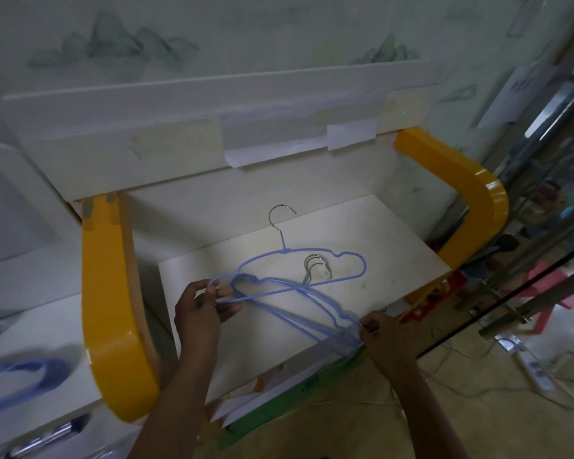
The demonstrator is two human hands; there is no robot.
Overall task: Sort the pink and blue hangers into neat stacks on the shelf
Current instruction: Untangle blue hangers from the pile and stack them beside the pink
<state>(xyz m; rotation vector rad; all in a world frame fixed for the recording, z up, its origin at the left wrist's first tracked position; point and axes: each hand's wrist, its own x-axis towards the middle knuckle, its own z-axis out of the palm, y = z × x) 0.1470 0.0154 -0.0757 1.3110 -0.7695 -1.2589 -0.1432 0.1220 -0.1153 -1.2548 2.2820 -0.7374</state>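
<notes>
- Several blue hangers [315, 313] lie bunched at the front of the white shelf [395, 233], their metal hooks [317, 265] gathered near the shelf's middle.
- One single blue hanger [352, 256] lies flat farther back, crossing the bunch, with its own hook pointing toward the rear wall.
- No pink hanger shows on the shelf; a blurred blue mass sits at the far left edge of the view, too smeared to name.
- The left hand [199, 309] has its fingers [224, 290] pinched on the left end of the blue wires.
- The right hand [385, 336] has its fingers closed on the bunch's right end at the shelf's front edge.
- The step in hand looks like squaring the blue stack, so both ends should move together and keep the wires flat against the shelf.
- Lining up the hooks first would likely let the shoulders nest, since the notched outlines catch on one another when skewed.
- The lone hanger crosses the bunch and may snag; lifting it clear before sliding seems wise.
- Yellow side rails [110, 309] frame the shelf on both sides.
</notes>
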